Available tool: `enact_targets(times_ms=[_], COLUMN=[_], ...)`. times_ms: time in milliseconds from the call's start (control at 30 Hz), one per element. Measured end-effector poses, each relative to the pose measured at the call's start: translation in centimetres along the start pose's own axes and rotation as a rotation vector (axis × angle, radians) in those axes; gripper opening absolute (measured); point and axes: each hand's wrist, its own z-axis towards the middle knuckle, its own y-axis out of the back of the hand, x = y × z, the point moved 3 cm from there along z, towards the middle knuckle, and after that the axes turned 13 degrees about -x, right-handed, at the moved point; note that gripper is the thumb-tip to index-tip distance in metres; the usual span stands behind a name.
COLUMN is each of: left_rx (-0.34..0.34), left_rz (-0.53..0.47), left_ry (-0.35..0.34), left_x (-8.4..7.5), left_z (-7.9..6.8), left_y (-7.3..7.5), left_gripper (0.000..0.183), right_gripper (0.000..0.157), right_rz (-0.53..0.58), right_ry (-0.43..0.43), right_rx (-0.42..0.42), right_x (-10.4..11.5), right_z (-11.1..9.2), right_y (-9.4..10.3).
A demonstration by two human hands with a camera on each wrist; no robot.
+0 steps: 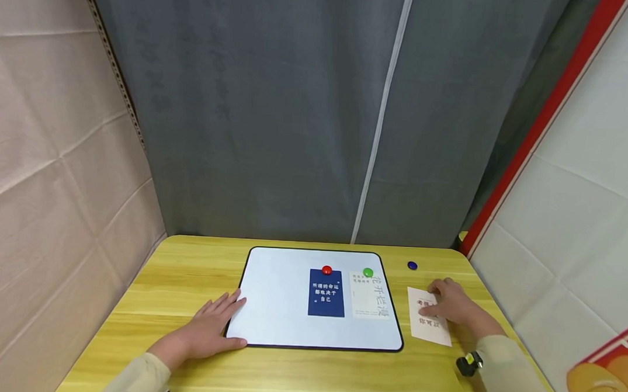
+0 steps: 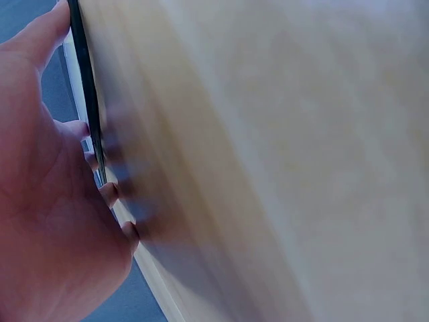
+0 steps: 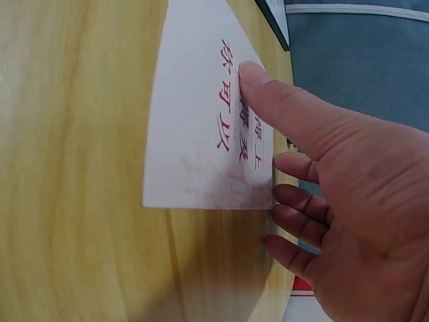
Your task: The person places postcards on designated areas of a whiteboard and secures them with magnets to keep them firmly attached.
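A white magnetic board (image 1: pixel 275 296) with a black rim lies on the wooden table. Spread over its left edge is my left hand (image 1: pixel 206 331), fingertips on the board and thumb at the lower left corner. To the right of the board, my right hand (image 1: pixel 453 304) pinches a pale card (image 1: pixel 428 332) by its right edge. In the right wrist view the thumb presses on the printed face of the card (image 3: pixel 194 127), whose lettering is red, and the other fingers curl at its edge. On the board are a navy card (image 1: pixel 326 309) and a white card (image 1: pixel 363 303).
A red round magnet (image 1: pixel 327 270) sits on the navy card's top edge, a green one (image 1: pixel 368 272) on the white card's. A blue round magnet (image 1: pixel 412 265) lies on the table (image 1: pixel 285 376) beyond the pale card. A grey curtain (image 1: pixel 269 130) hangs behind; cloth walls flank both sides.
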Motion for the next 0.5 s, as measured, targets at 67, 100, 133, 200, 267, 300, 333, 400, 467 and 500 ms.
enact_targets(times_ms=[67,100,133,200,267,300,333,400,467,500], left_rx=[0.000,0.000,0.001,0.002,0.003,0.003,0.003,0.003,0.002,0.002], left_rz=[0.002,0.004,0.004,0.000,-0.003,-0.004,-0.006,-0.009,-0.008,-0.009], left_ry=[0.001,0.001,0.001,0.003,0.003,0.003,0.003,0.002,-0.001,-0.002], left_x=[0.05,0.08,0.10,0.14,0.16,0.17,0.18,0.19,0.20,0.20], left_z=[0.02,0.03,0.04,0.07,0.08,0.08,0.09,0.09,0.08,0.08], left_y=[-0.01,-0.01,-0.01,-0.02,-0.01,-0.01,-0.01,-0.02,-0.02,-0.02], left_gripper=[0.108,0.108,0.108,0.108,0.108,0.108,0.108,0.108,0.109,0.109], right_gripper=[0.077,0.077,0.077,0.076,0.073,0.072,0.071,0.069,0.067,0.066], right_rz=[-0.001,-0.001,0.001,0.006,0.010,0.012,0.015,0.026,0.044,0.052], right_ry=[-0.008,-0.018,-0.022,-0.028,-0.030,-0.032,-0.031,-0.036,-0.050,-0.061], right_rx=[0.007,0.011,0.015,0.021,0.028,0.031,0.035,0.048,0.063,0.070], right_x=[-0.31,-0.44,-0.55,-0.59,-0.53,-0.46,-0.41,-0.33,-0.25,-0.23], right_z=[0.21,0.31,0.41,0.55,0.70,0.75,0.82,0.95,1.03,1.07], right_y=[-0.22,-0.30,-0.33,-0.25,-0.10,-0.01,0.09,0.22,0.32,0.36])
